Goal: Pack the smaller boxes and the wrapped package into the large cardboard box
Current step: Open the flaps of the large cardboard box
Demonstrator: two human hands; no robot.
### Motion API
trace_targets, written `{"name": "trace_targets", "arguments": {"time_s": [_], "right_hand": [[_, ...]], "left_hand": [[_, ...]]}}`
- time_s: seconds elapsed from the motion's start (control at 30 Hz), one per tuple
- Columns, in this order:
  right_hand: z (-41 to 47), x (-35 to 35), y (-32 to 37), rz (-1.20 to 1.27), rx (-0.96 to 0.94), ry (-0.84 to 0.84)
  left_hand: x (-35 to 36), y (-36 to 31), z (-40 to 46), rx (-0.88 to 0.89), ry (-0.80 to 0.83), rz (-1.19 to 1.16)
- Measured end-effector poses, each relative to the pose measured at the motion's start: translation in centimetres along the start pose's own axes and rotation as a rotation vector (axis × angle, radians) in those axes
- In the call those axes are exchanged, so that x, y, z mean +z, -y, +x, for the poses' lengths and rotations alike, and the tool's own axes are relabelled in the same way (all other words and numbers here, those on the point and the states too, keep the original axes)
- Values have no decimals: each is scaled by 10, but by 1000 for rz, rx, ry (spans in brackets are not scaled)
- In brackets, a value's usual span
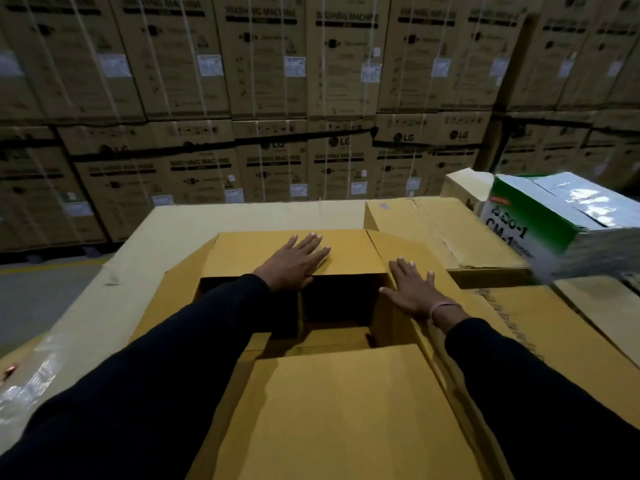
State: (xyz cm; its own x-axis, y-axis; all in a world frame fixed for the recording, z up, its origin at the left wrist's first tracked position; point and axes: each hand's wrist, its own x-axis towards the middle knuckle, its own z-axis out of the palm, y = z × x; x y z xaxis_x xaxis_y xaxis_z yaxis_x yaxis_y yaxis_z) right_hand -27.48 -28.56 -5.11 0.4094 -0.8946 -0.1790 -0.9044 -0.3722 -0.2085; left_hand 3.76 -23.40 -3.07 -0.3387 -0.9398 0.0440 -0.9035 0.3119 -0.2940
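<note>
The large cardboard box (pixel 346 410) stands in front of me with its top partly open. My left hand (pixel 294 263) lies flat, fingers spread, on the far flap (pixel 346 247). My right hand (pixel 412 289) rests flat on the right flap (pixel 391 251). The near flap covers the front of the opening. Through the dark gap between the flaps I see the top of a smaller cardboard box (pixel 332 337) inside. Neither hand grips anything. The wrapped package is not identifiable in view.
A white-and-green printed carton (pixel 550 223) sits at the right on flattened cardboard boxes (pixel 433 223). A plastic-wrapped bundle (pixel 31 379) lies at the lower left. A wall of stacked washing-machine cartons (pixel 277 98) rises behind. Grey floor (pixel 41 292) shows at the left.
</note>
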Motion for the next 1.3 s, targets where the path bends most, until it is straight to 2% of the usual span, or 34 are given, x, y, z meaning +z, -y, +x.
{"name": "trace_targets", "arguments": {"time_s": [0.13,0.23,0.3,0.43,0.53,0.6,0.7,0.93,1.17,1.3], "right_hand": [[23,3,-5,110,-23,-35],[35,6,-4,133,-19,-66],[42,6,-2,130,-12,-75],[50,10,-5,117,-15,-101],[52,17,-8,109,-17,-135],[52,19,-9,105,-17,-147],[52,19,-7,108,-8,-148],[52,20,-8,127,-26,-153],[48,16,-8,154,-49,-144],[43,13,-5,151,-29,-124]], "left_hand": [[-39,32,12,24,-175,75],[-65,57,31,-30,-395,249],[-77,68,47,-81,-472,293],[-92,73,79,-227,-481,314],[-80,75,98,-338,-466,245],[-64,77,108,-411,-412,147],[-32,71,115,-477,-227,56],[41,49,94,-489,144,-162],[37,34,69,-465,202,-318],[18,9,49,-392,347,-464]]}}
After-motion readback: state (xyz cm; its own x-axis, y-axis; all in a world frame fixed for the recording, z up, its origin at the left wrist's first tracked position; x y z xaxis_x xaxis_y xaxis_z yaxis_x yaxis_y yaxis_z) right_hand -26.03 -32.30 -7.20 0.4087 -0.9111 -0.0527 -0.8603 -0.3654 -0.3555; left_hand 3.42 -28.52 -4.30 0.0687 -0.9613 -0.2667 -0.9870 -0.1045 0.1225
